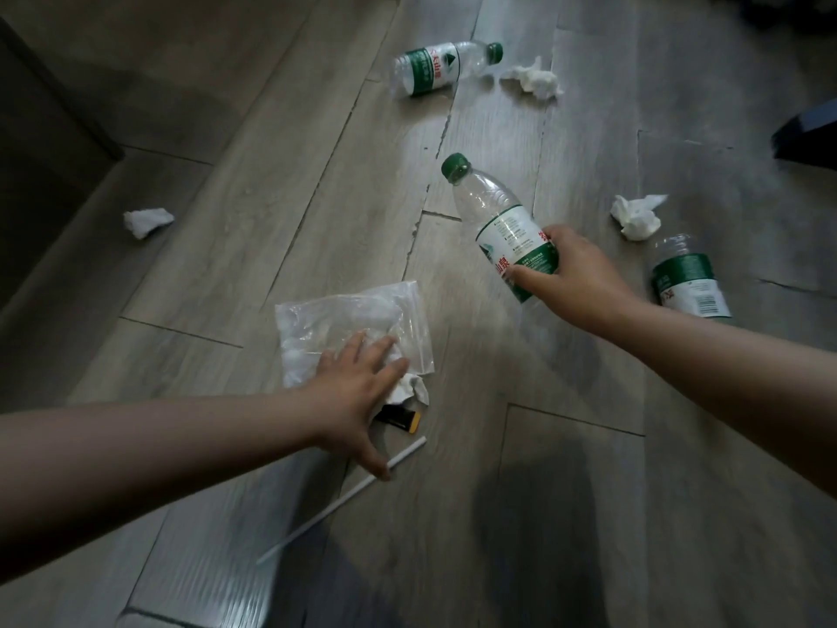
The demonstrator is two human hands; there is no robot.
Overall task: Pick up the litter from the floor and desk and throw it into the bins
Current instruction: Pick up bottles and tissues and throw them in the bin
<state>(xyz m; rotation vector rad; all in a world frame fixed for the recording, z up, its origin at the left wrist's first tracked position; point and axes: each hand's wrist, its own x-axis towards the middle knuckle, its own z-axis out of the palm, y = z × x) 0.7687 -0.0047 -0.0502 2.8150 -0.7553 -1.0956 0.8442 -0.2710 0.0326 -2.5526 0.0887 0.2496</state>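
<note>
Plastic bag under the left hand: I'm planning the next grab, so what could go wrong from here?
1. The left hand rests open on the plastic bag; the slick film may slide rather than gather.
2. The tissue and straw beside it could be left behind.
3. The right hand holds the bottle low, so it may tip.

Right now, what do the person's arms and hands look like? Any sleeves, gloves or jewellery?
Both are bare. The left hand and right hand wear no gloves, and I see no rings, watch or bracelet. The left forearm and right forearm show no sleeve as far as the picture reaches; anything worn higher up is out of view.
</note>
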